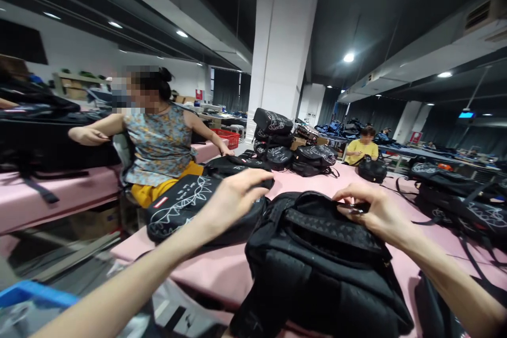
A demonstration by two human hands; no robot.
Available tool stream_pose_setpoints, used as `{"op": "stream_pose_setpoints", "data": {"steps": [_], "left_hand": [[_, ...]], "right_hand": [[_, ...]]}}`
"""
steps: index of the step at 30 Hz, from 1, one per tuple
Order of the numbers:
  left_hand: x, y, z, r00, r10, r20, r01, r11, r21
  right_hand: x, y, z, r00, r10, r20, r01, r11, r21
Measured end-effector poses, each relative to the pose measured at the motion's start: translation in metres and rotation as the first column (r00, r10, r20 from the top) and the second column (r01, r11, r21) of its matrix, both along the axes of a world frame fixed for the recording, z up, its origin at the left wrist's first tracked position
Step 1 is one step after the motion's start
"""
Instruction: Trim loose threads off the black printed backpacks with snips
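A black backpack (317,264) stands upright in front of me on the pink table (214,269). My right hand (370,211) is closed in a pinch on a small dark piece at the backpack's top edge, a zipper pull or strap end. My left hand (233,195) reaches forward over the backpack's left side, fingers held together and stretched toward a flat black bag with white line drawings (186,206); nothing shows in it.
A stack of printed black bags (273,140) stands further back on the table, with more bags at the right (459,195). A seated person in a patterned top (158,137) works at the left. Another person in yellow (362,150) sits behind. A white pillar (283,37) rises beyond.
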State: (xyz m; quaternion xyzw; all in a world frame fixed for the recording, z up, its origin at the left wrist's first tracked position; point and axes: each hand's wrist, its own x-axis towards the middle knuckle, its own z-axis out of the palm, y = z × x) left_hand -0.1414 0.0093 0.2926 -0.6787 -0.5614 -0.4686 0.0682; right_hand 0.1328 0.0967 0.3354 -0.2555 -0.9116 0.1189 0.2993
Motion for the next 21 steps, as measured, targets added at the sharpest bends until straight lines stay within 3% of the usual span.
{"op": "stream_pose_setpoints", "data": {"steps": [2,4,5,7,9,11,13,21], "left_hand": [[0.037,0.011,0.003,0.980,-0.197,-0.023,0.198,0.979,0.047],[0.063,0.018,0.004,0.956,-0.269,-0.118,0.283,0.952,0.120],[0.071,0.018,0.004,0.945,-0.265,-0.191,0.298,0.940,0.169],[0.077,0.016,0.001,0.916,-0.207,-0.344,0.311,0.908,0.281],[0.074,0.011,-0.002,0.876,-0.133,-0.464,0.336,0.859,0.387],[0.071,0.007,-0.003,0.853,-0.081,-0.516,0.350,0.821,0.450],[0.069,0.005,-0.003,0.856,-0.051,-0.515,0.337,0.809,0.481],[0.073,0.003,0.004,0.888,-0.051,-0.457,0.276,0.854,0.442]], "right_hand": [[0.004,-0.006,0.000,0.999,0.045,0.024,-0.048,0.988,0.145],[0.011,-0.015,-0.001,0.996,0.071,0.054,-0.086,0.930,0.358],[0.015,-0.021,-0.002,0.996,0.066,0.067,-0.090,0.871,0.483],[0.024,-0.032,-0.006,0.996,0.031,0.081,-0.079,0.703,0.707],[0.030,-0.041,-0.009,0.998,0.010,0.063,-0.058,0.542,0.838],[0.032,-0.046,-0.011,0.999,0.016,0.043,-0.046,0.466,0.883],[0.031,-0.047,-0.011,0.999,0.028,0.038,-0.047,0.462,0.886],[0.030,-0.039,-0.014,0.999,0.047,0.015,-0.037,0.524,0.851]]}}
